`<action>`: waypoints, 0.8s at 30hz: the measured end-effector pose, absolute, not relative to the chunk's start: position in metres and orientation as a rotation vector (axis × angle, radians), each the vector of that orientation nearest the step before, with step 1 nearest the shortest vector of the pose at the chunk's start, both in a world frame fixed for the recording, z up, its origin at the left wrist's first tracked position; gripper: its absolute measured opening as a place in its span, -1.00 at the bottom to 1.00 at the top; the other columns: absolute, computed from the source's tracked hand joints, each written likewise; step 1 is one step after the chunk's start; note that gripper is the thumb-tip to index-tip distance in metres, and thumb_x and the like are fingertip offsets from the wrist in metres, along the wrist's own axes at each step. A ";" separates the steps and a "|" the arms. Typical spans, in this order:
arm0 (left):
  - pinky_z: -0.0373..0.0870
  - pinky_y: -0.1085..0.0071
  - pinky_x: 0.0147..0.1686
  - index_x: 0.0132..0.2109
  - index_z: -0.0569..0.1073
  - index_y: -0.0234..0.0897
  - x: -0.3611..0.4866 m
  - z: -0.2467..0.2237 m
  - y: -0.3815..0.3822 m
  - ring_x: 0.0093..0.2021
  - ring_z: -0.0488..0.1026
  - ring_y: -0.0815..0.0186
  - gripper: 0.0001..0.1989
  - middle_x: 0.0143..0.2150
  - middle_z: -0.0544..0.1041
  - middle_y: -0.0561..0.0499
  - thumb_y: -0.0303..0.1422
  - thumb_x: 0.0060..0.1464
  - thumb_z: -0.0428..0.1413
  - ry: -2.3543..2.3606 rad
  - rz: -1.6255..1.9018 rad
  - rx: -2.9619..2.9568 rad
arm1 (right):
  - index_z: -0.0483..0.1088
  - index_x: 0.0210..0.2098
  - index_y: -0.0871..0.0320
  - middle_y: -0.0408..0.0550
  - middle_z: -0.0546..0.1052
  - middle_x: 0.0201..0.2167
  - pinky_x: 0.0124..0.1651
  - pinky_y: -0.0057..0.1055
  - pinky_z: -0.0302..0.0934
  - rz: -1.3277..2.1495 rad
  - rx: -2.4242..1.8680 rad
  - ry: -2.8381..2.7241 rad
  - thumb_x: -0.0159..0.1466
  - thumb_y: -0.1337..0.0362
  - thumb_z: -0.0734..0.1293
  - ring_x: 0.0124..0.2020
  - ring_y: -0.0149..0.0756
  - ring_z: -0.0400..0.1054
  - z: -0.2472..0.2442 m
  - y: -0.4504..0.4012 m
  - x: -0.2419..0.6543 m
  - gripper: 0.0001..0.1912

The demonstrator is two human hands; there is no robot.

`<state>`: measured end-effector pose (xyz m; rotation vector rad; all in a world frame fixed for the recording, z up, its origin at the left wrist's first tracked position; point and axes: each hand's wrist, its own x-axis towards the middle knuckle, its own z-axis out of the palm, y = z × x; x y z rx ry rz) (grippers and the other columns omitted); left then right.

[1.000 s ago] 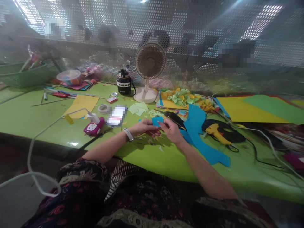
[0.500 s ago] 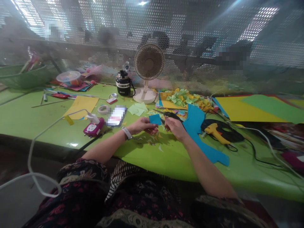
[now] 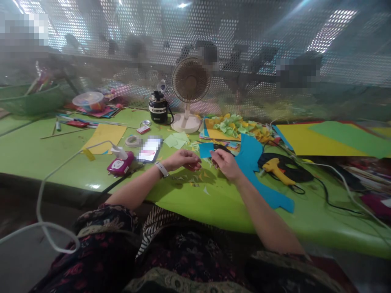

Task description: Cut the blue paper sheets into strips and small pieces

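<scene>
While the right hand [image 3: 225, 163] pinches a small blue paper square [image 3: 206, 150] by its near right corner, the left hand [image 3: 185, 159] curls its fingers inward just apart from it (whether anything thin sits between those fingertips, I cannot tell). The square lies at ten o'clock from the right hand and two o'clock from the left, held above the table [image 3: 183, 201]. Directly at its six o'clock, paper scraps [image 3: 200, 178] litter the surface. From the left hand, pale green paper pieces [image 3: 176, 140] lie at eleven o'clock, a fan [image 3: 191, 81] stands at twelve, and a purple power adapter [image 3: 124, 163] sits at nine. From the right hand, a large, irregularly cut blue sheet [image 3: 259, 183] spreads toward four o'clock, and beyond it a yellow glue gun [image 3: 279, 172] rests at three.
</scene>
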<state>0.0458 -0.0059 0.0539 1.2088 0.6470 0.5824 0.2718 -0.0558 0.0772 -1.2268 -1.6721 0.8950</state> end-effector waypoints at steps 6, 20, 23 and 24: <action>0.59 0.42 -0.30 -0.20 0.56 -0.40 0.046 0.056 -0.007 -0.23 0.67 0.22 -0.55 -0.16 0.69 -0.25 -0.10 -0.02 0.43 0.629 0.630 1.156 | 0.28 -0.52 0.07 -0.18 0.38 -0.59 -0.47 -0.37 0.17 0.990 -1.229 -1.669 0.15 -0.39 0.35 -0.59 -0.39 0.22 0.075 -0.056 0.267 -0.36; 0.58 0.44 -0.32 -0.36 0.53 -0.43 0.050 0.054 -0.006 -0.40 0.62 0.35 -0.53 -0.35 0.67 -0.15 -0.13 -0.19 0.50 0.692 0.613 1.215 | 0.46 -0.42 0.14 -0.05 0.59 -0.45 -0.47 -0.39 0.24 1.232 -1.291 -1.780 0.08 -0.08 0.45 -0.56 -0.41 0.30 0.082 -0.054 0.278 -0.61; 0.58 0.44 -0.30 -0.36 0.53 -0.43 0.048 0.053 -0.003 -0.39 0.62 0.35 -0.54 -0.34 0.67 -0.16 -0.13 -0.16 0.49 0.696 0.627 1.212 | 0.49 -0.39 0.14 0.00 0.63 -0.38 -0.47 -0.39 0.27 1.226 -1.297 -1.729 0.07 -0.07 0.45 -0.57 -0.42 0.30 0.082 -0.050 0.285 -0.61; 0.58 0.44 -0.30 -0.36 0.53 -0.43 0.048 0.053 -0.002 -0.38 0.62 0.36 -0.54 -0.34 0.67 -0.16 -0.13 -0.15 0.49 0.695 0.631 1.212 | 0.49 -0.39 0.14 0.01 0.64 -0.37 -0.48 -0.40 0.26 1.211 -1.301 -1.715 0.07 -0.08 0.45 -0.58 -0.42 0.30 0.082 -0.050 0.286 -0.61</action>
